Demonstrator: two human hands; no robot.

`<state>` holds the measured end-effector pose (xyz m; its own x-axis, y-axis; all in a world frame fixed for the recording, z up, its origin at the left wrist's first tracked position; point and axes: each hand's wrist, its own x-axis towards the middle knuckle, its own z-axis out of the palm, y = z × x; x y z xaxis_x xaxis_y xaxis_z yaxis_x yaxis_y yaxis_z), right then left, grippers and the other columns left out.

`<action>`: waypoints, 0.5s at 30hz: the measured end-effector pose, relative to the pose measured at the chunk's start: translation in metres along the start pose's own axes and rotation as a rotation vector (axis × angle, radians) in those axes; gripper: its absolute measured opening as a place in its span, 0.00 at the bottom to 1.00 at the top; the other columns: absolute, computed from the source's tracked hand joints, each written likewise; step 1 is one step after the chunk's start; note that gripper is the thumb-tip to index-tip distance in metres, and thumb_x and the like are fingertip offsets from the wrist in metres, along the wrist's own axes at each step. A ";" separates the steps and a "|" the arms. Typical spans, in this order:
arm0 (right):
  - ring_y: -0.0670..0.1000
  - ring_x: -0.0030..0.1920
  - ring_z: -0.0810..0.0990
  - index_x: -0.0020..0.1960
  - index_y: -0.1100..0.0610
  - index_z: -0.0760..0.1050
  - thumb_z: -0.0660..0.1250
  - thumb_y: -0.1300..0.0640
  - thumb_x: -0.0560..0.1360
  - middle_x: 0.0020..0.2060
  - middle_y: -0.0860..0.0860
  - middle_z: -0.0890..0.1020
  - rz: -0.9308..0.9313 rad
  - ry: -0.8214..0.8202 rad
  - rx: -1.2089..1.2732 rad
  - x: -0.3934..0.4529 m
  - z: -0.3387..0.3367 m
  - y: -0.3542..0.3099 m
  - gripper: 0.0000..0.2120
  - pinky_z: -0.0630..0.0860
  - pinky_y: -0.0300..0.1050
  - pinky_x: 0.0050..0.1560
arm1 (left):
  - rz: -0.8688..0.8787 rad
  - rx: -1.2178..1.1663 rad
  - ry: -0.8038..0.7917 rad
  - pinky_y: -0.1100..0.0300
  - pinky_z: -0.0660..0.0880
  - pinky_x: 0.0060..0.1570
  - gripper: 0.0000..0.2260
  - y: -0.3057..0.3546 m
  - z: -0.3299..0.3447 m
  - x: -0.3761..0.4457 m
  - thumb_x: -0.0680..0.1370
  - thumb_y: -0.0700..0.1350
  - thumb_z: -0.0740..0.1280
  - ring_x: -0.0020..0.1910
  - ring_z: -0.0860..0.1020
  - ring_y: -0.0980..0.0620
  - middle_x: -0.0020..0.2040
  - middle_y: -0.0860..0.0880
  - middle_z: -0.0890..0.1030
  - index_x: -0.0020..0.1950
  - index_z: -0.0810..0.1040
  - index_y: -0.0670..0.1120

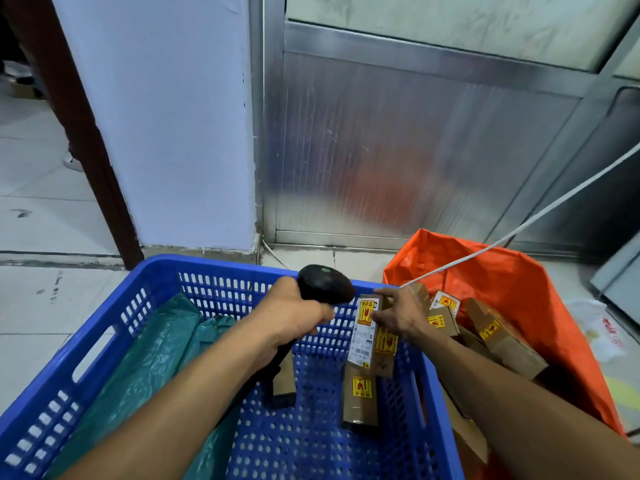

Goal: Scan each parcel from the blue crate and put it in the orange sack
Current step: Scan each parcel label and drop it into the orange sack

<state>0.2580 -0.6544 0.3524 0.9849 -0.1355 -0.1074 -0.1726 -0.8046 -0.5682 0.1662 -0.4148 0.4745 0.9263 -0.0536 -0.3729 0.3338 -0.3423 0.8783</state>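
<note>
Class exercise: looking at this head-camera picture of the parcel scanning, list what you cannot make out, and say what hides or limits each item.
Head view only:
- Scanner window and beam: face away from the camera.
- Scanner handle: wrapped by the left hand.
- Label text on the held parcel: too small to read.
- How the right hand holds it: fingers partly behind the box.
- Bottom of the orange sack: covered by boxes and the right arm.
- Blue crate near side: cut off by the frame edge.
- What lies under the green bag.

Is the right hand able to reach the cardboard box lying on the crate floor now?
Probably not yet: the right hand already holds a labelled parcel, though the box lies uncovered just below.
</note>
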 end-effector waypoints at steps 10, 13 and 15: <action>0.54 0.46 0.83 0.57 0.46 0.77 0.73 0.46 0.63 0.56 0.54 0.79 0.003 0.034 0.071 -0.020 -0.069 -0.038 0.23 0.84 0.50 0.43 | -0.013 0.061 -0.032 0.56 0.75 0.41 0.09 -0.006 0.013 -0.001 0.73 0.38 0.74 0.38 0.80 0.50 0.45 0.41 0.85 0.52 0.82 0.41; 0.53 0.46 0.84 0.58 0.58 0.76 0.75 0.57 0.71 0.51 0.56 0.82 0.046 -0.009 0.193 -0.035 -0.084 -0.049 0.17 0.84 0.50 0.44 | -0.016 0.064 -0.040 0.56 0.75 0.41 0.10 -0.007 0.015 -0.003 0.73 0.38 0.74 0.37 0.80 0.50 0.44 0.42 0.85 0.53 0.81 0.41; 0.55 0.47 0.85 0.58 0.59 0.75 0.74 0.60 0.73 0.49 0.56 0.84 0.079 -0.050 0.286 -0.044 -0.089 -0.047 0.15 0.84 0.55 0.49 | -0.013 0.067 -0.041 0.55 0.75 0.41 0.11 -0.007 0.017 -0.004 0.73 0.39 0.74 0.37 0.79 0.50 0.41 0.43 0.83 0.54 0.81 0.41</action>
<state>0.2235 -0.6615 0.4564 0.9680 -0.1566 -0.1962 -0.2511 -0.5962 -0.7626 0.1575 -0.4276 0.4643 0.9135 -0.0864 -0.3975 0.3323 -0.4051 0.8517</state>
